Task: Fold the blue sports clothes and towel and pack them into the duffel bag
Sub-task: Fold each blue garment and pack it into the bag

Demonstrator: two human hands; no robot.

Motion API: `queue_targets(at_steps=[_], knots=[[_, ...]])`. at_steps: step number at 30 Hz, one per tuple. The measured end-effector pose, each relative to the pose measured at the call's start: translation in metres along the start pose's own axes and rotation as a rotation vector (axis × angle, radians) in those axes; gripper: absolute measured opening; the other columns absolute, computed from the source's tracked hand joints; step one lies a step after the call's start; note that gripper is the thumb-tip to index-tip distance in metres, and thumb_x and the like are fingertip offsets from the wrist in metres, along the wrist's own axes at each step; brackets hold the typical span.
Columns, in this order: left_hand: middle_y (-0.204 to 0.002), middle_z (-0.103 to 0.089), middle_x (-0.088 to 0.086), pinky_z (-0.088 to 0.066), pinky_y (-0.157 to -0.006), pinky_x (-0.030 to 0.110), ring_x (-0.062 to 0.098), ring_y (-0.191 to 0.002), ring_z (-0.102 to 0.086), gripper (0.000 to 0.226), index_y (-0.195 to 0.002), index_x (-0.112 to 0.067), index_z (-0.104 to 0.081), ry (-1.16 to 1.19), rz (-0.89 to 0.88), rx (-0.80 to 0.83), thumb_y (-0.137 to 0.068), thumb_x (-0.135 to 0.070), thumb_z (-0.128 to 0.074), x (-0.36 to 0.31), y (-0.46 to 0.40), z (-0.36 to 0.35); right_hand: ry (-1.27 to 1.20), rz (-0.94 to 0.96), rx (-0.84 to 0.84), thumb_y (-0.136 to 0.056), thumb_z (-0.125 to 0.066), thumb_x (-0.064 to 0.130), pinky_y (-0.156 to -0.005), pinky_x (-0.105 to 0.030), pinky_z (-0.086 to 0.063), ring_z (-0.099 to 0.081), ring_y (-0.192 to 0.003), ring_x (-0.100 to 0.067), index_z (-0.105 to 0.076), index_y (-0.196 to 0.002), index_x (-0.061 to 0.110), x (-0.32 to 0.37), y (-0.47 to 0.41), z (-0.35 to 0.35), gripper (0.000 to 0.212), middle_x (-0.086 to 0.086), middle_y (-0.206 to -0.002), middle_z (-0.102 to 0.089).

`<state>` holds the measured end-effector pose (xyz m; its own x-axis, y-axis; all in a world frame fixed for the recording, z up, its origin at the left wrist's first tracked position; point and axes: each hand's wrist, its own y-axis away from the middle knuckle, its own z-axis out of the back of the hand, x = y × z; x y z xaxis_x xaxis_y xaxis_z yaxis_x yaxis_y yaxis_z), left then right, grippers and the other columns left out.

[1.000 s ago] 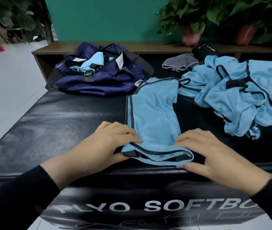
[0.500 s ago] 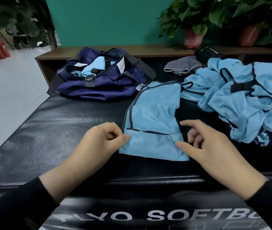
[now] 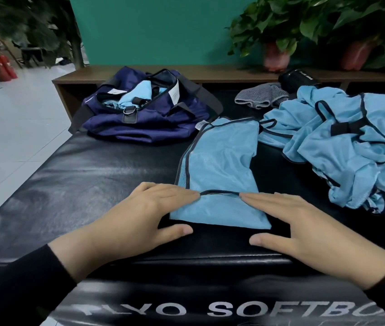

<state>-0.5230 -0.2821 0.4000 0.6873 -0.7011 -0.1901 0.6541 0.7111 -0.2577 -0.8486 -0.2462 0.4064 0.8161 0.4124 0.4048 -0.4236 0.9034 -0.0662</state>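
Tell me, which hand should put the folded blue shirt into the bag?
Probably the left hand. The open navy duffel bag lies on its side of the folded light-blue mesh shirt, while the right hand is nearer the unfolded blue pile.

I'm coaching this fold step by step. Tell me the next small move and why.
Probably roll or fold the pressed near end of the shirt away once more. Both the left hand and the right hand lie flat on that first fold, and most of the shirt lies unfolded beyond it.

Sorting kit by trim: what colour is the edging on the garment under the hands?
Dark navy-to-black edging on the light blue garment, clearest in the head view.
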Motion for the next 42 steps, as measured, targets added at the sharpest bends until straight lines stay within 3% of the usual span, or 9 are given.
queue_targets(at_steps=[11,18,23,26,29,31,33,37,42], knots=[[-0.101,-0.063,-0.024,-0.03,-0.101,0.026,0.003,-0.106,-0.053,0.032,-0.118,-0.045,-0.057,0.107,0.079,-0.135,-0.089,-0.036,-0.05,-0.009,-0.013,-0.001,0.069,0.094,-0.218,-0.098,-0.044,0.051,-0.103,-0.021,-0.03,-0.051,-0.11,0.004,-0.058,-0.125,0.046,0.022,-0.011,-0.004,0.03,0.035,-0.117,-0.058],[-0.103,-0.067,-0.022,-0.03,-0.096,0.016,0.01,-0.102,-0.058,0.019,-0.106,-0.043,-0.066,0.306,0.107,-0.152,-0.093,-0.044,-0.052,-0.006,0.006,0.012,0.01,-0.041,-0.118,-0.089,-0.024,0.075,-0.094,-0.023,-0.041,-0.044,-0.106,-0.001,-0.063,-0.111,0.036,0.042,0.005,-0.003,0.06,0.014,-0.098,-0.063],[-0.094,-0.073,-0.006,-0.049,-0.087,0.024,0.01,-0.09,-0.067,0.016,-0.102,-0.036,-0.068,0.648,0.278,-0.111,-0.097,-0.021,-0.065,-0.006,0.007,0.021,-0.248,-0.077,-0.177,-0.09,-0.043,0.07,-0.065,-0.036,-0.043,-0.041,-0.059,-0.015,-0.062,-0.09,0.014,0.049,0.003,0.0,0.059,-0.011,-0.068,-0.05],[-0.073,-0.068,-0.002,-0.044,-0.066,0.026,0.009,-0.065,-0.057,0.013,-0.106,-0.032,-0.067,0.734,0.363,-0.142,-0.096,-0.023,-0.067,-0.006,-0.004,0.024,-0.379,-0.158,-0.215,-0.088,-0.053,0.068,-0.068,-0.042,-0.048,-0.051,-0.068,-0.031,-0.063,-0.087,0.008,0.049,-0.003,0.002,0.061,-0.014,-0.078,-0.062],[-0.064,-0.056,0.005,-0.037,-0.061,0.027,0.011,-0.058,-0.046,0.017,-0.108,-0.038,-0.063,0.667,0.483,-0.212,-0.092,-0.037,-0.069,0.001,-0.018,0.017,-0.415,-0.269,-0.322,-0.088,-0.064,0.056,-0.06,-0.032,-0.041,-0.044,-0.055,-0.012,-0.062,-0.075,0.015,0.042,-0.012,-0.001,0.044,-0.008,-0.069,-0.061],[-0.075,-0.061,-0.003,-0.039,-0.065,0.02,0.008,-0.062,-0.052,0.023,-0.111,-0.039,-0.062,0.582,0.544,-0.306,-0.089,-0.041,-0.071,0.004,-0.026,0.009,-0.349,-0.314,-0.398,-0.085,-0.067,0.055,-0.064,-0.028,-0.045,-0.049,-0.06,-0.004,-0.067,-0.086,0.03,0.035,-0.018,-0.003,0.025,0.008,-0.075,-0.064],[-0.092,-0.059,-0.012,-0.039,-0.073,0.014,0.005,-0.077,-0.056,0.029,-0.117,-0.037,-0.061,0.421,0.544,-0.421,-0.089,-0.04,-0.071,0.003,-0.03,0.006,-0.184,-0.322,-0.446,-0.086,-0.064,0.057,-0.078,-0.026,-0.044,-0.053,-0.082,-0.001,-0.061,-0.112,0.041,0.031,-0.018,-0.005,0.031,0.017,-0.095,-0.059],[-0.119,-0.059,-0.012,-0.044,-0.094,0.036,0.012,-0.108,-0.057,0.028,-0.121,-0.028,-0.064,-0.017,0.104,-0.457,-0.098,-0.039,-0.054,-0.005,-0.029,0.007,0.03,-0.014,-0.563,-0.101,-0.048,0.046,-0.107,-0.029,-0.034,-0.045,-0.124,-0.001,-0.061,-0.13,0.028,0.041,-0.012,-0.002,0.036,0.02,-0.131,-0.053],[-0.136,-0.061,-0.016,-0.035,-0.105,0.031,0.007,-0.126,-0.054,0.038,-0.127,-0.03,-0.066,-0.119,-0.073,-0.194,-0.101,-0.047,-0.044,-0.007,-0.027,-0.012,0.189,0.11,-0.218,-0.103,-0.025,0.058,-0.121,-0.027,-0.015,-0.03,-0.144,0.005,-0.052,-0.145,0.031,0.045,-0.014,-0.023,0.057,0.02,-0.153,-0.045]])
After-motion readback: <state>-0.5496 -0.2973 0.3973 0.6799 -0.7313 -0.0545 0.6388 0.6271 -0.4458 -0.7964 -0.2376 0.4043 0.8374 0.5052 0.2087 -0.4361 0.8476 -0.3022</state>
